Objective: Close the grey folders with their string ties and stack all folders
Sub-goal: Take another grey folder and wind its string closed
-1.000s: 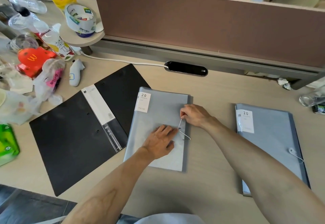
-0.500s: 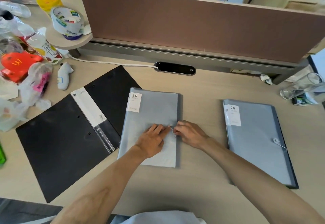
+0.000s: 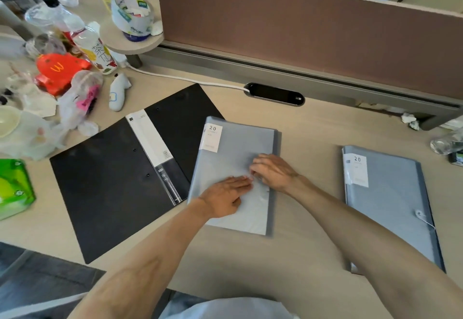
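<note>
A grey folder (image 3: 240,140) lies in the middle of the desk, partly over an open black folder (image 3: 112,178). My left hand (image 3: 226,197) presses flat on the grey cover, fingers together pointing right. My right hand (image 3: 273,171) is curled at the folder's right edge, fingertips pinched where its string tie sits; the string itself is blurred and mostly hidden. A second grey folder (image 3: 390,198) lies to the right, its white string (image 3: 423,217) wound at its button near the right edge.
Clutter fills the left side: bottles, plastic bags, a red box (image 3: 59,72), a green tissue pack (image 3: 13,188), a tape roll (image 3: 131,15) on a small shelf. A brown partition (image 3: 300,30) and cable port (image 3: 274,93) bound the far edge. A glass (image 3: 446,140) lies far right.
My right hand has drawn in from holding the string out taut to pinching close at the folder's edge beside my left fingertips. The left hand stays pressed on the cover.
</note>
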The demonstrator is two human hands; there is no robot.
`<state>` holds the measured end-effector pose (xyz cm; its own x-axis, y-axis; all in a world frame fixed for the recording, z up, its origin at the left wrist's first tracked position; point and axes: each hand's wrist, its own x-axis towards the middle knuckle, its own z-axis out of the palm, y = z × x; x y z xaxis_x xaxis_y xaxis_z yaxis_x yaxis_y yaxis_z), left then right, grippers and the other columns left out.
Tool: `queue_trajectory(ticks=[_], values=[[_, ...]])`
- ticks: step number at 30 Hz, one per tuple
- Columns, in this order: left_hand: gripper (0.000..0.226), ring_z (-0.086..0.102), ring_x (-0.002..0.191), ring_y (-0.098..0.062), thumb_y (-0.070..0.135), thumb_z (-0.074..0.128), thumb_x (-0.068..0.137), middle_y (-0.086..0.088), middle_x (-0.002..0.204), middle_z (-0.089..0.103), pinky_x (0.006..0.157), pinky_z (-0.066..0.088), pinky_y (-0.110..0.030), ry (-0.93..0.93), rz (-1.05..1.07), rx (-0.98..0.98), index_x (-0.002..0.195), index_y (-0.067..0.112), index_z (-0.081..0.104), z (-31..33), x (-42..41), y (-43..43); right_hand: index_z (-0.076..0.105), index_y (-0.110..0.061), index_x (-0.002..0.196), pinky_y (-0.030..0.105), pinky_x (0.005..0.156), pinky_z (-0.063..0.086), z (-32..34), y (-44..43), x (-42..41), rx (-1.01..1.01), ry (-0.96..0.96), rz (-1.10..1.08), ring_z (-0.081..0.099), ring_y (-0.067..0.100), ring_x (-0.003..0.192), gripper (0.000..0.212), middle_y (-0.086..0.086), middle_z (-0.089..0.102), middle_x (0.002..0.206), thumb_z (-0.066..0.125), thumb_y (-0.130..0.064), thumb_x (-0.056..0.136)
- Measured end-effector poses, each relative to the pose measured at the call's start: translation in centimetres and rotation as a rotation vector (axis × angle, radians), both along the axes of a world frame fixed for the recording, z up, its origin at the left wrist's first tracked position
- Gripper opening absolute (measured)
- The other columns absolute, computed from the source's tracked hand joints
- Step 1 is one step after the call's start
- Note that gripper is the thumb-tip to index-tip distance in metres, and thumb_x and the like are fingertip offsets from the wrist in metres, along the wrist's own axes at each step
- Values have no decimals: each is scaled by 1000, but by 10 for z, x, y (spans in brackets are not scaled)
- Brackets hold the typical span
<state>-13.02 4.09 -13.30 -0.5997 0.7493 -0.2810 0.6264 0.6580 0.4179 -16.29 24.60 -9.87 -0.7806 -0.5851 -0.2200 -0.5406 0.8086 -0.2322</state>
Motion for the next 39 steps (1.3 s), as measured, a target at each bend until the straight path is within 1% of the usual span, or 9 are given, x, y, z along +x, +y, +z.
queue_trajectory(ticks=[3, 8, 13, 16, 19, 21, 25, 30, 39], values=[[51, 16, 147, -10, 21, 39, 97, 3, 158, 24, 122, 7, -27, -22, 2, -2, 147, 18, 33, 1, -2, 3, 61, -12, 85, 32, 65, 43, 0, -2, -14, -4, -16, -59, 60, 28, 83, 15, 6, 65, 81, 60, -1, 74], [51, 17, 147, -10, 22, 38, 96, 3, 158, 25, 122, 10, -30, -29, -5, -14, 147, 18, 33, 0, -5, 2, 60, -14, 81, 34, 72, 45, 1, 6, -22, -31, -77, -148, 59, 24, 90, 12, 3, 66, 85, 63, -4, 76], [51, 14, 148, -11, 25, 35, 98, 3, 160, 21, 122, 9, -30, -10, -23, -33, 148, 19, 30, 2, -5, 2, 55, -21, 81, 32, 73, 42, 2, 21, -12, -154, -165, -501, 57, 20, 88, 13, -2, 61, 84, 67, -17, 77], [51, 14, 148, -11, 23, 36, 98, 3, 160, 19, 121, 5, -24, 20, -6, -21, 149, 19, 29, 7, -4, 5, 61, -21, 82, 31, 75, 44, -5, 30, 3, -246, -181, -647, 59, 19, 86, 10, -8, 63, 78, 69, -18, 77], [52, 14, 148, -10, 22, 37, 98, 4, 160, 19, 119, 6, -22, 32, 3, -9, 149, 19, 29, 11, -4, 7, 73, -19, 90, 28, 84, 41, -12, 36, 17, -271, -164, -631, 63, 20, 88, 11, -2, 73, 86, 71, -19, 79], [53, 13, 148, -10, 23, 37, 98, 5, 160, 19, 118, 7, -21, 35, -5, -21, 150, 19, 27, 13, -5, 7, 75, -16, 90, 24, 83, 37, -15, 36, 26, -282, -147, -596, 61, 21, 91, 10, 2, 72, 89, 69, -19, 82], [54, 9, 148, -9, 27, 35, 99, 6, 161, 14, 118, 6, -22, 19, -16, -62, 151, 20, 22, 16, -6, 8, 71, -18, 88, 27, 82, 40, -19, 29, 39, -256, -99, -627, 53, 17, 98, 11, -1, 66, 91, 62, -24, 87], [55, 8, 148, -9, 27, 35, 99, 7, 161, 13, 118, 4, -21, 17, -11, -67, 152, 20, 20, 19, -3, 7, 67, -15, 87, 31, 83, 43, -28, 25, 51, -287, -39, -647, 54, 23, 98, 9, 1, 64, 91, 60, -20, 89], [57, 5, 149, -10, 29, 33, 100, 5, 162, 8, 118, 0, -21, -4, -21, -100, 153, 18, 16, 26, -2, 9, 67, -15, 85, 25, 82, 39, -27, 18, 55, -301, -34, -709, 52, 22, 98, 6, 1, 64, 91, 63, -18, 87]])
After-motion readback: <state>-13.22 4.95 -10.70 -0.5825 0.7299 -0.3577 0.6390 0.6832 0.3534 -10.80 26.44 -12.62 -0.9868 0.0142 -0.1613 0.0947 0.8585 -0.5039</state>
